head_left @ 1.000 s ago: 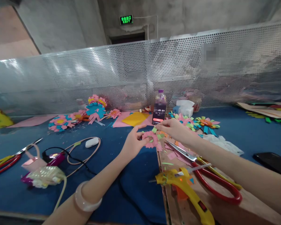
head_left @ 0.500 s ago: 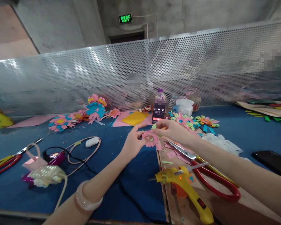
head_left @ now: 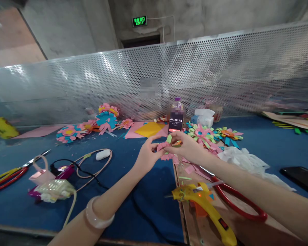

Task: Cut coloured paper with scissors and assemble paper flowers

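Both hands meet at mid-table around a pink paper flower (head_left: 166, 156) with green paper on it. My left hand (head_left: 149, 154) pinches the flower's left side between thumb and fingers. From the right, my right hand (head_left: 186, 147) presses its fingers on the flower and a small green paper strip (head_left: 168, 139); the exact grip is partly hidden. Below my right forearm lies a yellow glue gun (head_left: 202, 198) with its orange light on. Beside it are red-handled scissors (head_left: 241, 201), partly covered by the forearm.
Finished paper flowers (head_left: 69, 133) stand at the back left, more (head_left: 202, 133) at the back right. A phone showing a timer (head_left: 175, 123) leans against a bottle. Scissors (head_left: 17, 172) and a power strip with cables (head_left: 55, 189) lie left. Crumpled tissue (head_left: 243, 160) and a black phone (head_left: 300, 177) lie right.
My right hand has shifted slightly, its fingers now lower over the flower. My right forearm covers more of the scissors' blades. The view has moved a little.
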{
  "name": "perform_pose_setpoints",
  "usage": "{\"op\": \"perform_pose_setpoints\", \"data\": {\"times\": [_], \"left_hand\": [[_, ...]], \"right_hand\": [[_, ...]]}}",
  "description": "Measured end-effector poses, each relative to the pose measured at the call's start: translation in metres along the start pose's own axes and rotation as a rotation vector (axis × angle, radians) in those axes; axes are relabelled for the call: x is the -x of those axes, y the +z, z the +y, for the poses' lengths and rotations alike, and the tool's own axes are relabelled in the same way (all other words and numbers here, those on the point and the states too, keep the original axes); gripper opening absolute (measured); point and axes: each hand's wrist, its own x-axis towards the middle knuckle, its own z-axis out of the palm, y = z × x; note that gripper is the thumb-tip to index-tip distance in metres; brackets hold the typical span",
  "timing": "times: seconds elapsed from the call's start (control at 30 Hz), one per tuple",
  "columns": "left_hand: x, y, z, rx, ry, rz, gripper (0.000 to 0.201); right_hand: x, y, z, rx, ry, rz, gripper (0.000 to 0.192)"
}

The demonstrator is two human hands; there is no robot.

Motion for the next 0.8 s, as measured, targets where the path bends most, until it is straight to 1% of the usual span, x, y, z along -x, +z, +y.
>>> {"op": "perform_pose_setpoints", "data": {"times": [0.1, 0.27, 0.37, 0.47, 0.6, 0.8], "left_hand": [[0.0002, 0.0006, -0.0004, 0.002, 0.009, -0.012, 0.055], [0.0005, 0.0009, -0.0007, -0.009, 0.008, -0.032, 0.054], [0.0004, 0.0002, -0.0016, -0.019, 0.010, -0.040, 0.054], [-0.0001, -0.0004, -0.0023, -0.007, 0.008, -0.050, 0.057], [-0.0007, -0.0010, -0.0021, 0.013, -0.007, -0.072, 0.058], [0.0000, 0.0003, -0.0015, 0.049, -0.030, -0.079, 0.058]], "right_hand": [[0.0007, 0.0024, 0.0016, 0.023, -0.017, 0.034, 0.024], [-0.0009, 0.0013, 0.0007, 0.020, -0.001, 0.020, 0.018], [-0.0020, -0.0003, -0.0013, 0.011, 0.038, 0.008, 0.017], [-0.0024, -0.0015, -0.0020, -0.014, 0.094, -0.009, 0.023], [-0.0021, -0.0020, -0.0007, -0.109, 0.135, -0.023, 0.034], [-0.0037, -0.0007, 0.0050, -0.193, 0.165, -0.023, 0.035]]}}
